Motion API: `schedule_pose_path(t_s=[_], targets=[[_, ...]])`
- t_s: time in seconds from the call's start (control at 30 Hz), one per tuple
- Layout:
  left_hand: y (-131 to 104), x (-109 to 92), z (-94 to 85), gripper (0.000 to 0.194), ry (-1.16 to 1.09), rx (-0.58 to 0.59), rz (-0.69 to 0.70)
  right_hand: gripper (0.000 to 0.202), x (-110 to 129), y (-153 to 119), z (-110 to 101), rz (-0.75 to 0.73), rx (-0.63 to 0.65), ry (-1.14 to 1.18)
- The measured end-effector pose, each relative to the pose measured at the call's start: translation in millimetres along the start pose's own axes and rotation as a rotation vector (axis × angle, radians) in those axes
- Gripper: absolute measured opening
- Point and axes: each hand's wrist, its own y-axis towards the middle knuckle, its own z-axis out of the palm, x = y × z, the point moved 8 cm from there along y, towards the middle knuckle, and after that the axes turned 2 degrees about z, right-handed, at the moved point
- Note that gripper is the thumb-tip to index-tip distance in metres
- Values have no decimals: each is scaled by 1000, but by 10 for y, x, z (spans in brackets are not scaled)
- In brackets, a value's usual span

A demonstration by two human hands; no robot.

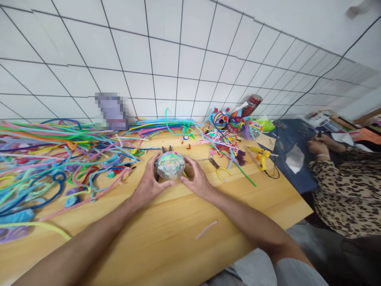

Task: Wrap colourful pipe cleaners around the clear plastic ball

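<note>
Between my two hands sits a clear round ball [170, 166] with colourful bits inside and a green and blue band over its top. My left hand [151, 176] curves around its left side, and my right hand [197, 178] grips it from the right. Both thumbs are along its lower front. Just behind the ball, the dark jaws of a tool [167, 149] stick up, the rest mostly hidden. Pliers with yellow handles [218, 169] lie to the right of my right hand. A short pink strip [206, 229] rests nearer to me on the wooden table [166, 234].
Many pipe cleaners [59, 159] cover the left, with more along the wall. Decorated figures [222, 118] and a red flask [252, 105] stand at the back right. A yellow glue gun [263, 158] is near the right edge. Another person in a leopard-print sleeve [342, 190] sits at right.
</note>
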Motion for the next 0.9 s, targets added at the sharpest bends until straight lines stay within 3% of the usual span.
schedule_pose_path(t_s=[0.43,0.9], targets=[[12,-74,-25,109,81,-3,59,71,29,12,-7,-32,-25,-15],[14,-91,-46,116,60,28,66,65,29,-14,-66,-22,-58,-11]])
